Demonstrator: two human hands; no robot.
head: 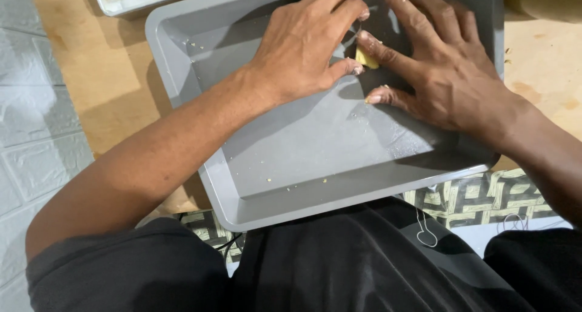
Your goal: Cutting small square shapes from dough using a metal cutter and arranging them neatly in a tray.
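Observation:
A grey rectangular baking tray (254,191) lies on a wooden board in front of me, its near edge over my lap. Both hands rest inside it near the far right. My left hand (303,45) lies palm down, fingers reaching right. My right hand (442,69) lies palm down beside it, fingers spread toward the left. Between the fingertips of both hands sits a small pale yellow piece of dough (365,59), touched by fingers of each hand. Bits of dough cling to the fingertips. Small crumbs dot the tray floor.
A second light tray (121,3) with something yellow in it pokes in at the top left. The wooden board (103,82) lies under both trays. White brick-pattern surface (30,106) is at left. A patterned mat (479,200) shows below the tray.

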